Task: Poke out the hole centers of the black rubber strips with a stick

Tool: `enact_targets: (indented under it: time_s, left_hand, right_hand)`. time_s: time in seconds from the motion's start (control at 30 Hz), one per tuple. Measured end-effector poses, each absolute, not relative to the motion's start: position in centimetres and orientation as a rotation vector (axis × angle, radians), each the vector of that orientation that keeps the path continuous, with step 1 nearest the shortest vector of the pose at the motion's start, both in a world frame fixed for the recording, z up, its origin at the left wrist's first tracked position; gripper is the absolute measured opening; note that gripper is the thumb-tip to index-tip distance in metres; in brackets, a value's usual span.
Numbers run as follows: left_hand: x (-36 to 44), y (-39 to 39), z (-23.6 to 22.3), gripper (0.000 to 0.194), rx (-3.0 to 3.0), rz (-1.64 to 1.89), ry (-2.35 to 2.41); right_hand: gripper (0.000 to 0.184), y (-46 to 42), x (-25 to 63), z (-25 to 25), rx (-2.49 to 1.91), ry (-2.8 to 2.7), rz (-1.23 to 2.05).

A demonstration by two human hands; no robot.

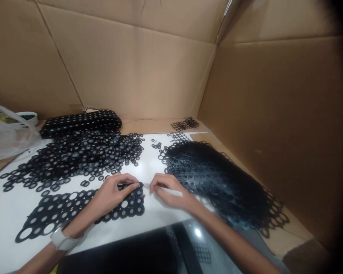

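Inwardly angled, the left hand (113, 191) pinches a black ring mat (65, 207); the curled right hand (169, 200) grips a white tool (176, 193).

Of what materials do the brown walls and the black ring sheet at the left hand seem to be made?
Brown walls: matte cardboard, judging by their colour and straight creases. Black ring sheet: perhaps rubber or plastic, given its dull, dark, even-looking rings; which one stays unclear.
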State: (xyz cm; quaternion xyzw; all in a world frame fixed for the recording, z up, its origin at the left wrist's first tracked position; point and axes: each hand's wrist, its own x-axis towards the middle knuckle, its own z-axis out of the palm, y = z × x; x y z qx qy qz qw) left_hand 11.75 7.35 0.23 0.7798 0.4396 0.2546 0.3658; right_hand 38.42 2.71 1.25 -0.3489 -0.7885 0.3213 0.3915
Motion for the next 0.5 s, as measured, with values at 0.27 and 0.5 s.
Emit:
enact_targets:
  time_s: [0.27, 0.5]
  left_hand:
    - [12.1, 6.9, 0.3, 0.031, 1.949, 0.653, 1.181]
    - [12.1, 7.0, -0.4, 0.028, 1.979, 0.656, 1.165]
  right_hand:
    - [0.033, 2.7, 37.8, 0.8, -0.882, -2.244, 0.611]
    - [0.026, 1.6, 39.6, 2.1, -1.037, -1.834, 0.891]
